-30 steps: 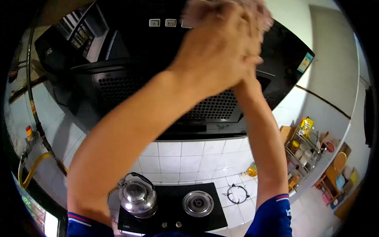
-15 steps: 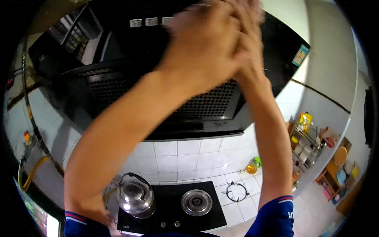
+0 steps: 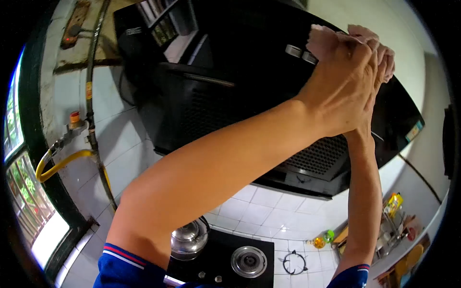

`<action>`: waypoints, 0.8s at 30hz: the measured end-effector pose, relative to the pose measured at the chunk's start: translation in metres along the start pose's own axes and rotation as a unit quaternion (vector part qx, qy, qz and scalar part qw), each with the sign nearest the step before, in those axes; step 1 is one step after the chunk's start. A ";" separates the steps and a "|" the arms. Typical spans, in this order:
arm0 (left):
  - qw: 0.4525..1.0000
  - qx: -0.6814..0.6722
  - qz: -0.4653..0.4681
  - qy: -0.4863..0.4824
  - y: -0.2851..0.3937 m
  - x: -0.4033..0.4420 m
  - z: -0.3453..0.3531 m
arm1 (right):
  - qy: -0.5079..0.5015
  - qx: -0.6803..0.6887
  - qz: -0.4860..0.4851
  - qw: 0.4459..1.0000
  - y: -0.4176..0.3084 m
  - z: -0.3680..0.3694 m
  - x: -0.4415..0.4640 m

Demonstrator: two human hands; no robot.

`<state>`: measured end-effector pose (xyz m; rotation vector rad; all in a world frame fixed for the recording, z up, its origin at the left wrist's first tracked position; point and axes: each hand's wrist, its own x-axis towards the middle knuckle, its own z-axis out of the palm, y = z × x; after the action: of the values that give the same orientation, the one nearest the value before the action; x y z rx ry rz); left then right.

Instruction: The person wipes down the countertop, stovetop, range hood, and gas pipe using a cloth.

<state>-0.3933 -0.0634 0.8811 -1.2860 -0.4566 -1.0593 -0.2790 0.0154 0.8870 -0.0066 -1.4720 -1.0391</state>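
Note:
Both of my arms are raised in front of a glossy black range hood (image 3: 259, 48). My left hand (image 3: 342, 86) is closed, with a crumpled pinkish cloth (image 3: 324, 42) bunched at its fingers. Close against it, my right hand (image 3: 372, 96) is largely hidden behind the left one. Its fingers appear wrapped round the same cloth, which sticks out at the top and right. Pale buttons (image 3: 294, 51) on the hood lie just left of the hands.
Below the hood, a metal kettle (image 3: 189, 239) stands on a black gas stove (image 3: 223, 259), partly behind my left arm. A pot ring (image 3: 294, 262) lies on the white tiles. At left are a pipe (image 3: 91, 96), a yellow hose (image 3: 67, 163) and a barred window (image 3: 29, 187). Shelving stands at right.
The view has swung left, showing more of the window and pipe. My hands, blurred before, now appear farther right in view, still together, and the cloth shows clearly.

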 end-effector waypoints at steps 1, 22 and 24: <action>1.000 -0.006 -0.014 0.011 -0.018 -0.009 -0.018 | -0.003 0.011 -0.014 1.000 -0.017 0.013 0.013; 0.924 0.031 -0.361 0.119 -0.232 -0.179 -0.209 | -0.058 0.222 -0.264 0.937 -0.279 0.219 0.179; 0.918 0.021 -0.386 0.090 -0.220 -0.203 -0.215 | -0.077 0.258 -0.287 0.919 -0.284 0.219 0.173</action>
<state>-0.7324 -0.1680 0.7820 -0.9579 -0.8784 -1.7972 -0.6526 -0.1217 0.9010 0.7793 -1.9150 -1.0871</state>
